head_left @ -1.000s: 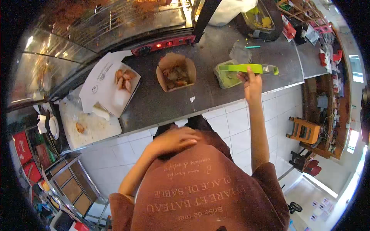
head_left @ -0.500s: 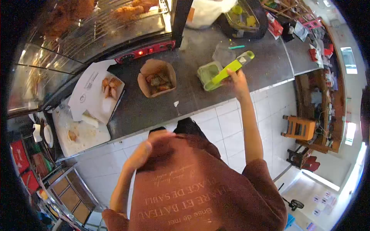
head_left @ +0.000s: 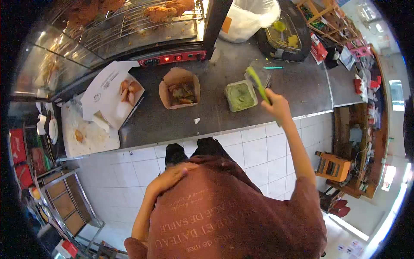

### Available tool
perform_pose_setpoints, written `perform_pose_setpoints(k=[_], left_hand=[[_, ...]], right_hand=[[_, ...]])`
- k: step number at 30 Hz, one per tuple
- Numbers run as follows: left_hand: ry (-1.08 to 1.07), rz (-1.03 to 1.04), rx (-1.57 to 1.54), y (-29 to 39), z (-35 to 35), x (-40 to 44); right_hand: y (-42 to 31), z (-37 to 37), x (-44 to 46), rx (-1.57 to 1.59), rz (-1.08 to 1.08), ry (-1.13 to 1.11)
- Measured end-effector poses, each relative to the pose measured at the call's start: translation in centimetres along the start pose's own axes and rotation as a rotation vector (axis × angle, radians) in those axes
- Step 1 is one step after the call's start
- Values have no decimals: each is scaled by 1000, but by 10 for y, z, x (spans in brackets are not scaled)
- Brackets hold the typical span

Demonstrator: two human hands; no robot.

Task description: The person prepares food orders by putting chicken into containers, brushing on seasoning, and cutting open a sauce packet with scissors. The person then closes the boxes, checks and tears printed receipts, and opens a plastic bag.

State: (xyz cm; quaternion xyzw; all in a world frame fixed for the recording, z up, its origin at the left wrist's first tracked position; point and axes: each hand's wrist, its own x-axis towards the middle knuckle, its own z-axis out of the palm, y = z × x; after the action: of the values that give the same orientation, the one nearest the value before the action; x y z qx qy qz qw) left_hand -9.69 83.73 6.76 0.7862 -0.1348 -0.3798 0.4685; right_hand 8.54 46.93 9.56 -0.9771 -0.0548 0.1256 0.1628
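Note:
My right hand [head_left: 277, 105] is closed around a long, flat green spoon-like utensil [head_left: 256, 80], held tilted above the counter. Just left of it stands a square clear tub [head_left: 230, 103] of green powder [head_left: 241, 96], uncovered. Behind the utensil lies a clear plastic lid [head_left: 264, 74], partly hidden. My left hand [head_left: 172, 176] lies flat against the front of the brown shirt, fingers extended and holding nothing. Farther left, an open brown paper box [head_left: 165, 93] contains browned food pieces.
A white paper box [head_left: 100, 93] with fried pieces rests by a white cutting board [head_left: 69, 140]. Behind is a heated display case [head_left: 172, 58] with a red control strip. A white-lined bin [head_left: 246, 21] and black tray [head_left: 302, 45] stand at the back right.
The green utensil has lifted off the tub, moved right and turned edge-on, uncovering the green powder. My left hand has shifted slightly across the shirt.

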Motion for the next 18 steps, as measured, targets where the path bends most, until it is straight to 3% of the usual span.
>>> perform_pose_setpoints(k=[1,2,5,7,10,12,13,16,17,18], left_hand=[[-4,-288,341,-11,4,-4],[-12,-572,686,-18,5,-6],[282,-159,-281,5,-13,-19],[294,-5,-745,26,11,-13],[108,-279,-298,-6,27,7],[-185,-836,449,-9,16,1],[-157,-656,489,-10,8,-7],[421,25,-1014,6,16,-15],[329,-5,-935,33,9,-25],[257,-97,-727,10,10,-27]], right_hand=[[20,24,-2,-191,-307,240],[27,35,-5,-235,-334,238],[29,42,-14,-304,-413,326],[40,54,-13,-336,-423,302],[41,56,-14,-322,-411,374],[38,60,-21,-302,-391,393],[39,61,-22,-303,-374,387],[38,64,-15,-362,-339,289],[37,64,-15,-387,-320,251],[35,59,-15,-360,-327,306]])
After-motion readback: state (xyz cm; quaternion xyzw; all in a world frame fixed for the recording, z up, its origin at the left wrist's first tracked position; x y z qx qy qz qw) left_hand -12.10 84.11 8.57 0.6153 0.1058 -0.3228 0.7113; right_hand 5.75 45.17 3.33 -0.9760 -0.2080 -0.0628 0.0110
